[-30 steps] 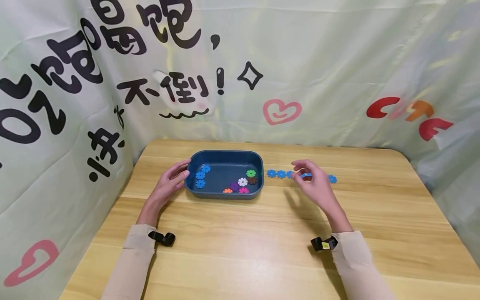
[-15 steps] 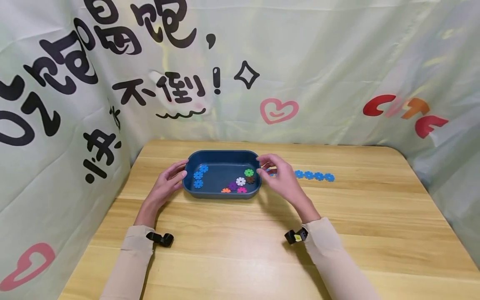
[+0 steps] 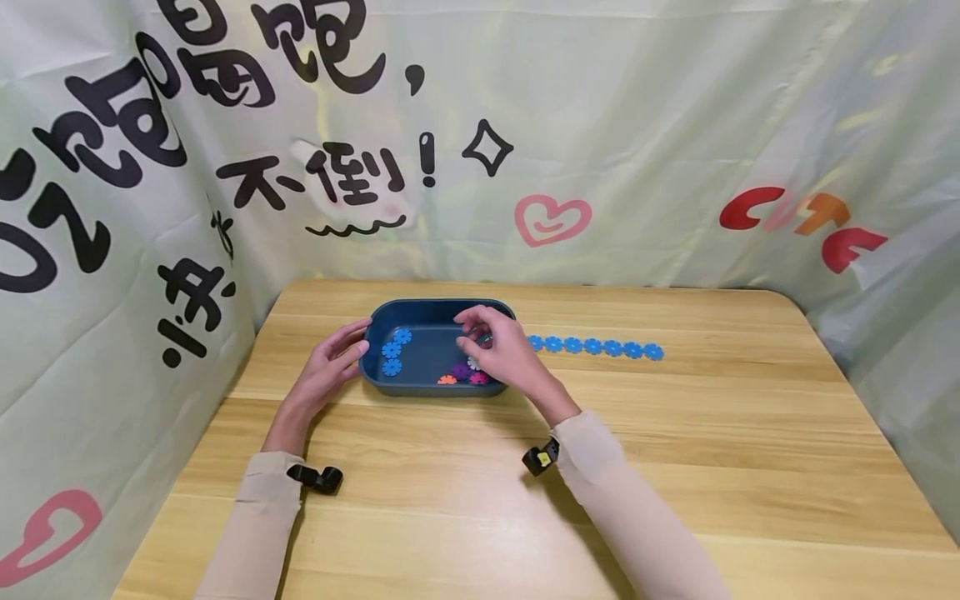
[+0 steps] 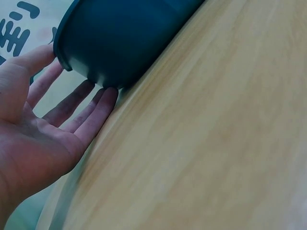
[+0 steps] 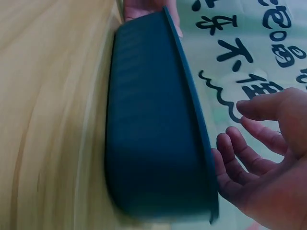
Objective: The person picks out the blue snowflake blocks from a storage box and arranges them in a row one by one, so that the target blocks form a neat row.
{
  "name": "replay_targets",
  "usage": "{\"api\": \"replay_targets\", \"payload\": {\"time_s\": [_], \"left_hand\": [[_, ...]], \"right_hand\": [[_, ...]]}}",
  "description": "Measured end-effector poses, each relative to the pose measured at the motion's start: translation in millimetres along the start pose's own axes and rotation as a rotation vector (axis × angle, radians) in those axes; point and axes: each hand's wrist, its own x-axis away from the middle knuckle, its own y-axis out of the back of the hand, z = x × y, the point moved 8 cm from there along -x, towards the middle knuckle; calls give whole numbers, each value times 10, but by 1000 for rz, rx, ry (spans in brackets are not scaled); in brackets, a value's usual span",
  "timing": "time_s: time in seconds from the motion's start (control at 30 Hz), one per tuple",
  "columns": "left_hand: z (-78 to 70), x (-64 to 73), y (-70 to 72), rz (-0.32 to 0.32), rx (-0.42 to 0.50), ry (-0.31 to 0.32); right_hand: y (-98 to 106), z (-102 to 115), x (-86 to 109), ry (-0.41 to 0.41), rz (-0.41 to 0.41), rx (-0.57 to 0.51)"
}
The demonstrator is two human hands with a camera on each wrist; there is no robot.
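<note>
A dark blue tray [image 3: 429, 337] stands on the table. My left hand [image 3: 322, 371] touches its left end; in the left wrist view the extended fingertips rest against the outer wall and the thumb lies at the rim. My right hand [image 3: 504, 346] hovers over the tray's right part, fingers loosely bent and nothing between them. Three blue snowflake discs [image 3: 392, 350] lie at the left inside. On the right, partly covered by my right hand, are orange [image 3: 447, 380], purple [image 3: 459, 372], pink [image 3: 478, 378] and white discs [image 3: 473, 364]. The green and brown ones are hidden.
Right of the tray, a straight row of several blue snowflake discs [image 3: 593, 346] runs along the wooden table [image 3: 435, 500]. A printed cloth [image 3: 637, 150] hangs behind the table and along both sides.
My right hand has moved left from above the blue row, past the tray's right end, to over the tray's inside. The left hand stays at the tray's left end.
</note>
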Motion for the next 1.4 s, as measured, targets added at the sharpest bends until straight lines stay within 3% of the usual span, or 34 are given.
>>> {"api": "replay_targets", "payload": {"time_s": [0.3, 0.5, 0.97, 1.4], "left_hand": [[-11, 3, 7, 5, 12, -8], [-18, -28, 3, 16, 17, -16], [-31, 12, -23, 35, 58, -28], [-15, -15, -5, 34, 33, -42]], "right_hand": [[-329, 71, -187, 23, 69, 17], [-552, 43, -287, -24, 131, 37], [-1093, -77, -496, -61, 344, 171], [-1320, -74, -595, -67, 423, 241]]}}
